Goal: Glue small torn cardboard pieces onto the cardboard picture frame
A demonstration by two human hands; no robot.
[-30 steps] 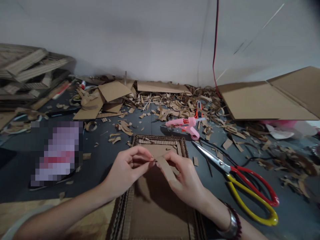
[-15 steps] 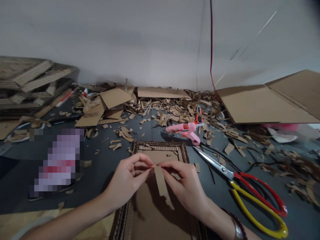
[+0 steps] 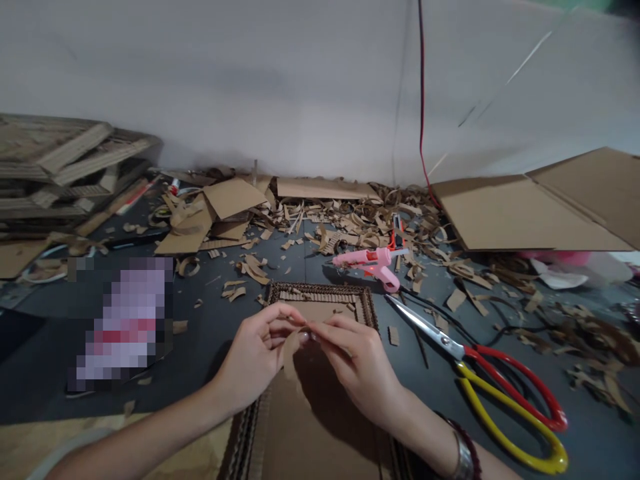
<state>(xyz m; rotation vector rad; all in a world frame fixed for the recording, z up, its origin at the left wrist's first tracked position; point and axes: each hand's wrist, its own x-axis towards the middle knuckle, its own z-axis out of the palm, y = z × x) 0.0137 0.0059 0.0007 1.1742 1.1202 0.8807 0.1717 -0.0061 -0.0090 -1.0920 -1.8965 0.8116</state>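
Observation:
My left hand and my right hand meet fingertip to fingertip above a cardboard panel. Between their pinched fingers is a narrow cardboard strip, which hangs down and curls on the left side. The exact grip of each fingertip on it is partly hidden. Corrugated strips form a raised border round the panel, and a few small scraps lie within its far end. A bracelet is on my right wrist.
A pink glue gun lies beyond the panel. Large scissors with red and yellow handles rest to the right. Cardboard scraps litter the back; a folded sheet stands right, stacked frames left, with a blurred-out item nearer.
The strip, which hung down toward the right, is now turned and curls down to the left. My fingers have shifted on it, with both hands staying over the panel.

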